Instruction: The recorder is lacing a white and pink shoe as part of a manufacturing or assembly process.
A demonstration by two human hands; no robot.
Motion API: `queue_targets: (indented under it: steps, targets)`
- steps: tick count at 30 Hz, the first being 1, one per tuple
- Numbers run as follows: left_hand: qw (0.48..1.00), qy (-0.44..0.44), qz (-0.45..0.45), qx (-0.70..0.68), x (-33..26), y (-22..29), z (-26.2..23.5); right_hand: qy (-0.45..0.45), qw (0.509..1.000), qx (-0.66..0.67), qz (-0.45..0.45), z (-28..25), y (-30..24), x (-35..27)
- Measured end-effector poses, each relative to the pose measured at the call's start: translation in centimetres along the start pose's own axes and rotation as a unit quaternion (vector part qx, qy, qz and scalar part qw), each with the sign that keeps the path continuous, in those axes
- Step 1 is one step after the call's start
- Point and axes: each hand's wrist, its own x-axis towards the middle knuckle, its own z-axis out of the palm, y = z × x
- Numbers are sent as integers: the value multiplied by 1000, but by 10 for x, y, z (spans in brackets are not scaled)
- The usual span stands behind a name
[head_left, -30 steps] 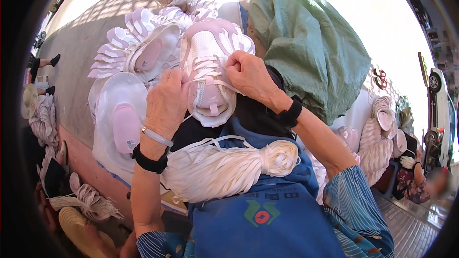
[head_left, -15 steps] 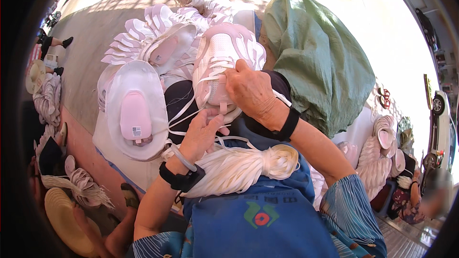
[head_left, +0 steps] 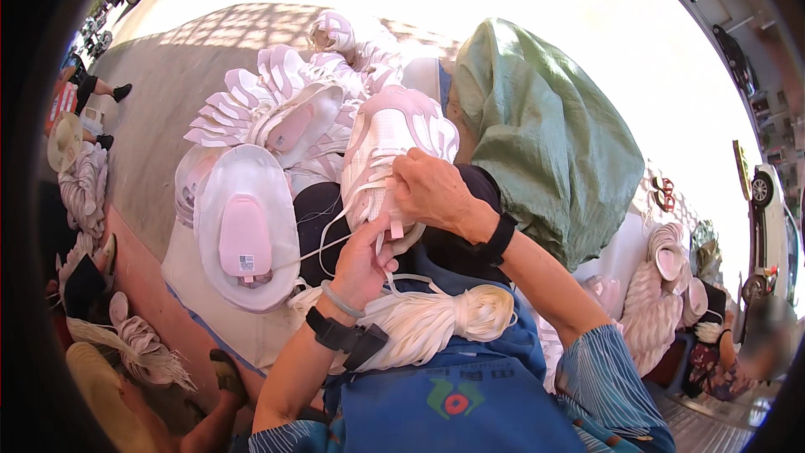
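A white and pink sneaker upper [head_left: 377, 143] lies over my dark-clothed lap, its collar toward me. A white shoelace [head_left: 332, 220] is partly threaded through it and hangs in a loop on the left side. My right hand [head_left: 436, 195] bends over the eyelets, fingertips pinched at the lacing; the lace under them is mostly hidden. By the heel pull tab [head_left: 397, 226], my left hand [head_left: 366, 267] has thumb and fingers drawn together on a lace end. A thick bundle of cream laces [head_left: 419, 315] rests across my blue apron [head_left: 470, 377], just below my hands.
Left of my lap sits an upturned upper with a pink label patch [head_left: 245, 239], beside a fanned stack of uppers [head_left: 243, 109]. A green cloth-covered heap [head_left: 545, 143] rises at the right. Other people sit at both sides, near more uppers [head_left: 658, 294] and a straw hat [head_left: 101, 386].
The whole view has shifted, so the shoe and stacks sit lower. My left fingers, spread before, are now gathered near the pull tab. My right hand stays at the lacing.
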Motion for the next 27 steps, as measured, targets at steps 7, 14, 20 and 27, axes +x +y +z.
queue_targets:
  steps: [7,14,20,27]
  targets:
    - [993,-94,4,-72,10,1,-7,-155,860,439,209,-18,15,3]
    - [992,-120,-7,-37,14,10,-18,-49,961,255,94,-23,1,-24]
    - [991,-123,4,-57,26,7,-12,20,967,240,80,-17,7,-29]
    - [990,-114,12,-88,31,-2,-13,4,963,264,48,-9,19,-20]
